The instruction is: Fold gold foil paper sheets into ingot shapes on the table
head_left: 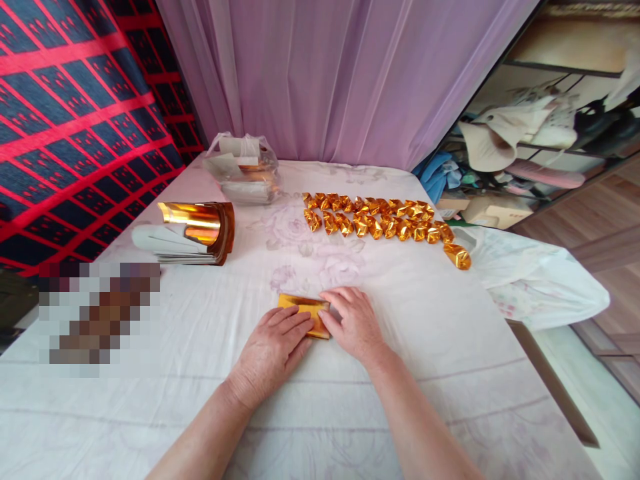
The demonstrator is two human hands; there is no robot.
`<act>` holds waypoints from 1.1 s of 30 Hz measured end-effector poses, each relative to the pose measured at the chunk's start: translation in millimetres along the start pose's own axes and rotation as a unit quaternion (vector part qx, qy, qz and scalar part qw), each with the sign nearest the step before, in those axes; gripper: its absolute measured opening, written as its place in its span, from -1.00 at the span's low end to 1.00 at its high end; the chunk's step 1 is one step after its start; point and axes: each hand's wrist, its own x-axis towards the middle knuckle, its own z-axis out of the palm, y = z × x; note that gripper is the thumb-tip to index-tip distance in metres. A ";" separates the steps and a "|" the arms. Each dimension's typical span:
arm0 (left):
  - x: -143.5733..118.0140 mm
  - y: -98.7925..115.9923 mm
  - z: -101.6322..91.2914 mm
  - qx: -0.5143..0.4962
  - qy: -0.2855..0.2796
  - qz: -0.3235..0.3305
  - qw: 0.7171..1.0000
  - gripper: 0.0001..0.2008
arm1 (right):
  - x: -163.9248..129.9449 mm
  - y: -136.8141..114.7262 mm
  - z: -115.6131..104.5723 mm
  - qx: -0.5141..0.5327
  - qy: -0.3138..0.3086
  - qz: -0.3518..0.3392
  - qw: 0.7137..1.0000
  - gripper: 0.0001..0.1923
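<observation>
While both hands lie flat near the front edge of the counter [450, 373], which has a white floral cloth on it, they press one folded gold paper [303, 308] between them. The left hand [273, 350] covers the lower left part of the paper, grip with fingers held together and flat on it, pointing to the right. The right hand [353, 321] touches the paper's right end, fingers also together and pressed down, fingertips meeting the left ones approx. at the paper's near right corner. The paper lies in the middle of the counter, w/ its far left corner free.

Further back on the left is a stack of gold foil sheets [193, 233], the top ones curling upward. On the right, well apart from the hands, two rows of folded gold pieces [375, 219] lie side by side, and one single piece [457, 256] is at their right end. Behind the stack, near the purple curtain [340, 73], is a clear plastic bag [245, 170] w/ more sheets inside.
</observation>
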 end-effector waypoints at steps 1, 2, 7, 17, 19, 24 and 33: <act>0.1 0.2 -0.2 -0.002 0.003 0.001 1.000 -0.74 | -0.2 -0.7 0.2 -0.002 0.001 0.001 1.000 -0.79; 0.2 0.4 -0.5 -0.003 0.005 0.002 1.000 -0.74 | -0.3 -1.5 0.6 -0.005 0.002 0.005 1.000 -0.81; 0.4 1.7 -2.3 -0.012 0.002 -0.007 1.000 -0.75 | -0.1 -5.8 2.4 -0.028 0.011 0.033 0.999 -0.90; 1.1 3.2 -4.4 -0.017 -0.012 -0.010 1.000 -0.74 | -0.1 -7.5 1.2 -0.021 -0.001 0.043 0.999 -0.92; 1.0 3.6 -4.4 -0.015 -0.013 -0.008 1.000 -0.74 | 0.0 -7.8 1.1 -0.021 0.000 0.041 0.999 -0.90; 1.6 4.7 -4.7 -0.014 -0.015 -0.012 1.000 -0.75 | -0.1 -7.1 1.7 -0.009 -0.001 0.040 0.999 -0.96; 1.4 4.5 -4.7 -0.020 -0.018 -0.018 0.999 -0.73 | -0.7 -8.6 2.8 -0.015 0.001 0.041 0.999 -0.87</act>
